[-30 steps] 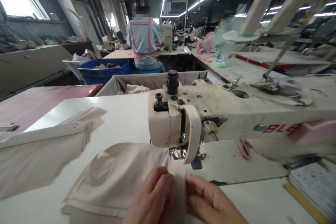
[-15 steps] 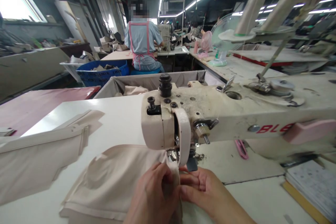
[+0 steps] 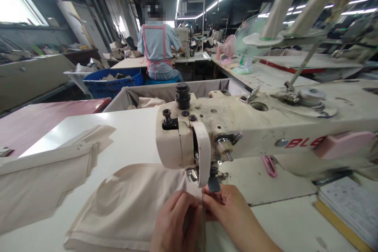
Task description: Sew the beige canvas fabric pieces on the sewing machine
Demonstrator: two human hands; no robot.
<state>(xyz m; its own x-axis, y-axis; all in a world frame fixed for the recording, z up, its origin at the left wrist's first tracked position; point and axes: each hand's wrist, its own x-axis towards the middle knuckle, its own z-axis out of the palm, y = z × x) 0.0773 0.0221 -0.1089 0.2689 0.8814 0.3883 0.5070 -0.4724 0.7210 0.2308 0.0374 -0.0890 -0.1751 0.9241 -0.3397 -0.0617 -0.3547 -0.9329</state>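
A beige piece of fabric [image 3: 126, 204] lies on the white table, its right edge running under the head of a sewing machine [image 3: 174, 145]. My left hand [image 3: 177, 220] is closed on the fabric close to that edge, just in front of the presser foot [image 3: 193, 175]. On the edge's right side, my right hand [image 3: 223, 204] pinches the fabric between thumb and fingers, below the small dark plate by the needle area. The needle itself is hidden behind the white guard [image 3: 203, 153].
More beige pieces [image 3: 47, 181] lie on the left of the table. A pink thread snipper [image 3: 269, 166] and a stack of papers [image 3: 351, 204] are at the right. Behind the machine stands a cloth-lined bin [image 3: 126, 96]; a person in a pink apron [image 3: 156, 47] sits beyond.
My left hand has slid slightly down and right along the fabric edge. My right hand has shifted a little, its thumb now nearer the presser foot. The camera view has moved slightly.
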